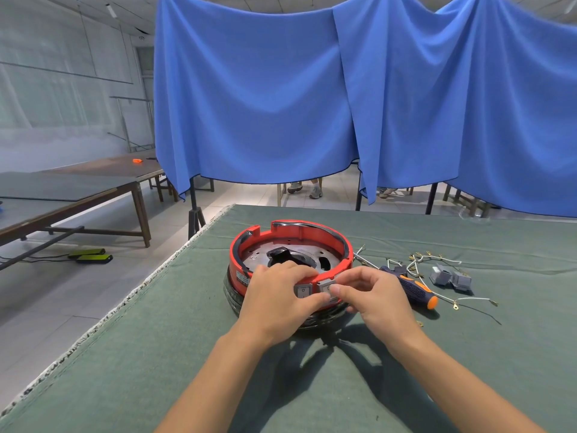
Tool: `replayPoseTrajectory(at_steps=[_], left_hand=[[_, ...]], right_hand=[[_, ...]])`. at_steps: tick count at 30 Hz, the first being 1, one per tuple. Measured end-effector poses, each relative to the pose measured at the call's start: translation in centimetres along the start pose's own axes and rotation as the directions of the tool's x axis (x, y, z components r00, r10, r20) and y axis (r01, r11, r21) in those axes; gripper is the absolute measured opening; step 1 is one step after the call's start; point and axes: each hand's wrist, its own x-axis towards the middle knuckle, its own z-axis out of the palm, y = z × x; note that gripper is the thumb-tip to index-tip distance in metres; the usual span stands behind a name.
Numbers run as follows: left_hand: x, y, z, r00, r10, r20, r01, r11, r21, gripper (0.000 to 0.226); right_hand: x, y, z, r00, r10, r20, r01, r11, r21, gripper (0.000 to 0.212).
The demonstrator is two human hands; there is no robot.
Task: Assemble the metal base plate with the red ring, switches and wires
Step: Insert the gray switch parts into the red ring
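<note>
Only a small label on the red ring point(290, 242) shows, too blurred to read. Inside the ring lies the metal plate point(292, 256) on the green desk point(125, 354). Left hand point(278, 298) grips the ring's front beside one grey switch point(302, 290); right hand point(374, 295) pinches a second switch point(326, 289). Just right lie a screwdriver point(415, 289), wires point(437, 259) and spare switches point(451, 276).
</note>
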Motion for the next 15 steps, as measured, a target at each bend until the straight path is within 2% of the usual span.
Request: replayPoseTrajectory(at_steps=[4, 8, 11, 15], left_hand=[[0.1, 0.0, 0.0, 1.0, -0.015, -0.015, 0.014, 0.999, -0.039, 0.04], [0.2, -0.1, 0.0, 0.999, -0.028, -0.016, 0.027, 0.998, -0.063, 0.039], [0.2, 0.0, 0.0, 0.999, -0.044, -0.012, 0.043, 0.996, -0.073, 0.04], [0.1, 0.1, 0.0, 0.997, -0.071, -0.016, 0.069, 0.992, -0.107, 0.035]], right_hand=[[-0.2, 0.4, 0.0, 0.994, -0.105, -0.01, 0.104, 0.991, -0.086, 0.014], [-0.3, 0.6, -0.2, 0.969, -0.241, -0.051, 0.216, 0.932, -0.29, 0.026], [-0.3, 0.8, -0.4, 0.945, -0.316, 0.082, 0.32, 0.852, -0.414, 0.036], [0.5, 1.0, -1.1, 0.938, -0.251, 0.238, 0.332, 0.846, -0.416, 0.028]])
